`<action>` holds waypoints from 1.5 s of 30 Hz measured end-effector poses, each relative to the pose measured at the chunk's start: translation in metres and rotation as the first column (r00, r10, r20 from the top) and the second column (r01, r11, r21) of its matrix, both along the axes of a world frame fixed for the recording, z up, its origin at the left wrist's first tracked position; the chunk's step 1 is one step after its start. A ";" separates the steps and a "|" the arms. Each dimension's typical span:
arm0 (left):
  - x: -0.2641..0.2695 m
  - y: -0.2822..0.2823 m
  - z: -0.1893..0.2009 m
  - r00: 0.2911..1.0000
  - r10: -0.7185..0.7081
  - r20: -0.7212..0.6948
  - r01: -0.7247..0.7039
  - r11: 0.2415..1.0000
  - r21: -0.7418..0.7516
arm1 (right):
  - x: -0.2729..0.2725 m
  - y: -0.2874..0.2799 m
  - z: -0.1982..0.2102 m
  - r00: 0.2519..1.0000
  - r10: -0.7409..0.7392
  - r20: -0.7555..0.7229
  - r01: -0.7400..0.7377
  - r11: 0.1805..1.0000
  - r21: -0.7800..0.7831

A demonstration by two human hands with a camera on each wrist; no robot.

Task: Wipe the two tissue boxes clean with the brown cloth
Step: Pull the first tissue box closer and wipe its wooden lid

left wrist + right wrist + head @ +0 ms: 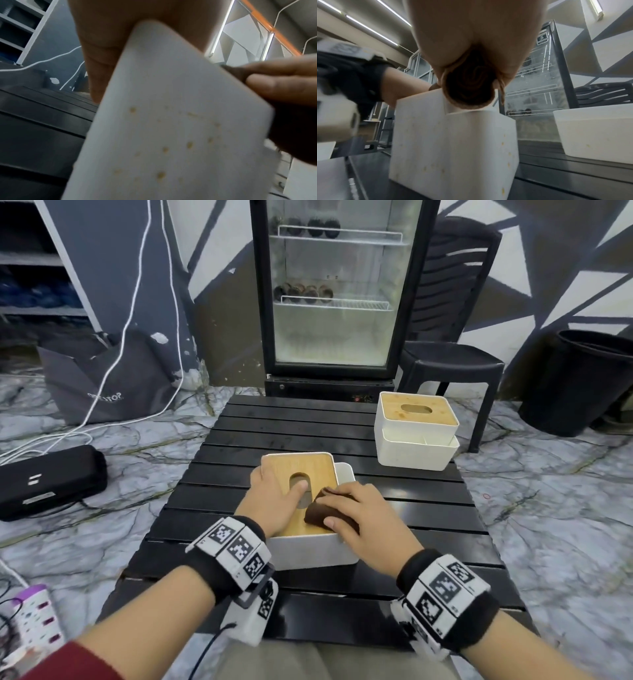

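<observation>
Under the right hand [363, 517] a rolled brown cloth [320, 513] is pressed onto the bamboo lid of the near tissue box [308, 553], fingers and thumb curled round the roll; the right wrist view looks straight into the coiled end of the cloth [469, 83], sitting at the lid's right edge above the box's white wall [453, 146]. Beside it the left hand [274, 501] lies on the lid with its fingers fairly straight, one fingertip at the rim of the oval slot, the hand touching nothing else — the two hands sit just beside each other on the same lid. This box is white with a pale wooden top and a lower white compartment stepping out on its right side; both wrist views show small yellowish specks scattered over its white wall [171, 135]. It stands near the middle of a black slatted table [274, 433]. A second tissue box [416, 429] of the same make stands apart at the table's far right corner, untouched. Behind the table a glass-door fridge [337, 285] holds dark round items on two wire shelves; a black plastic chair [452, 361] stands to its right and a dark bin [579, 381] further right. The floor is grey marbled tile, with a dark paper bag [102, 378], white cables and a black case [48, 481] to the left, against a wall painted in grey and white angular shapes.
</observation>
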State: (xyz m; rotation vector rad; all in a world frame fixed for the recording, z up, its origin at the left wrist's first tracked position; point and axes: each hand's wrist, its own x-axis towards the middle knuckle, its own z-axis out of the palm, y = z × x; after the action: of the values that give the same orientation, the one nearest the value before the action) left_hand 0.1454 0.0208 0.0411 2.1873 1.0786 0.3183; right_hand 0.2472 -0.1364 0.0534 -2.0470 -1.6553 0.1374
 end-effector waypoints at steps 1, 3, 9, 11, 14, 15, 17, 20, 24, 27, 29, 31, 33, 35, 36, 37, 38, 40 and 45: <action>0.002 0.001 -0.001 0.999 -0.014 -0.033 0.015 0.999 0.032 | -0.003 -0.001 -0.002 1.000 0.008 0.016 -0.009 1.000 0.013; 0.004 0.006 0.000 0.992 -0.099 -0.078 0.107 0.989 0.099 | -0.011 -0.004 -0.004 0.998 0.040 0.057 -0.042 0.999 0.030; 0.010 0.016 0.004 0.934 -0.336 -0.125 0.354 0.919 0.174 | -0.017 -0.006 -0.007 0.994 0.067 0.087 -0.072 0.996 0.054; 0.011 0.016 0.003 0.931 -0.337 -0.140 0.359 0.914 0.190 | -0.011 -0.004 -0.007 0.995 0.050 0.087 -0.056 0.996 0.072; 0.012 0.018 0.001 0.931 -0.335 -0.148 0.359 0.913 0.196 | 0.003 0.004 -0.009 0.999 0.002 0.040 -0.005 0.997 0.074; 0.013 0.018 0.001 0.932 -0.333 -0.145 0.357 0.913 0.196 | 0.009 0.007 -0.009 0.999 -0.016 0.036 0.013 0.997 0.072; 0.013 0.018 0.000 0.934 -0.333 -0.131 0.353 0.916 0.191 | 0.020 0.014 -0.010 0.998 -0.054 0.036 0.051 0.997 0.062; 0.013 0.018 -0.002 0.935 -0.332 -0.129 0.351 0.918 0.185 | 0.034 0.022 -0.009 0.995 -0.100 0.026 0.099 0.994 0.044; 0.013 0.019 -0.003 0.937 -0.323 -0.136 0.344 0.920 0.189 | 0.048 0.030 -0.009 0.991 -0.133 0.020 0.132 0.990 0.042; 0.014 0.019 -0.005 0.937 -0.319 -0.145 0.343 0.919 0.196 | 0.055 0.035 -0.009 0.989 -0.147 0.025 0.146 0.989 0.036; 0.014 0.019 -0.005 0.936 -0.319 -0.149 0.344 0.917 0.202 | 0.057 0.036 -0.010 0.988 -0.153 0.031 0.152 0.988 0.036; 0.014 0.019 -0.005 0.936 -0.320 -0.148 0.346 0.916 0.205 | 0.058 0.036 -0.010 0.986 -0.161 0.033 0.160 0.987 0.030; 0.014 0.019 -0.005 0.936 -0.318 -0.152 0.345 0.916 0.205 | 0.057 0.036 -0.009 0.985 -0.169 0.025 0.169 0.986 0.010; 0.013 0.019 -0.004 0.936 -0.317 -0.156 0.344 0.916 0.204 | 0.055 0.036 -0.005 0.985 -0.175 0.006 0.175 0.984 -0.011; 0.013 0.019 -0.004 0.935 -0.317 -0.161 0.346 0.916 0.203 | 0.053 0.036 -0.002 0.984 -0.176 -0.001 0.176 0.984 -0.013; 0.013 0.019 -0.004 0.934 -0.316 -0.165 0.346 0.916 0.203 | 0.050 0.034 0.000 0.985 -0.174 -0.006 0.174 0.985 -0.005; 0.013 0.019 -0.005 0.935 -0.313 -0.168 0.344 0.917 0.202 | 0.045 0.031 0.002 0.986 -0.165 -0.010 0.165 0.986 0.009; 0.012 0.020 -0.005 0.937 -0.307 -0.166 0.336 0.921 0.196 | 0.033 0.021 0.005 0.993 -0.118 -0.014 0.119 0.992 0.034; 0.013 0.020 -0.005 0.936 -0.311 -0.167 0.339 0.923 0.180 | -0.006 -0.006 0.002 0.999 0.029 0.041 -0.029 1.000 0.003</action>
State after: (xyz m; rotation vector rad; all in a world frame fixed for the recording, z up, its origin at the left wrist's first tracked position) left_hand 0.1579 0.0406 0.0366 2.5592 0.7562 0.1361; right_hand 0.2413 -0.1422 0.0554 -2.0369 -1.7090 0.1029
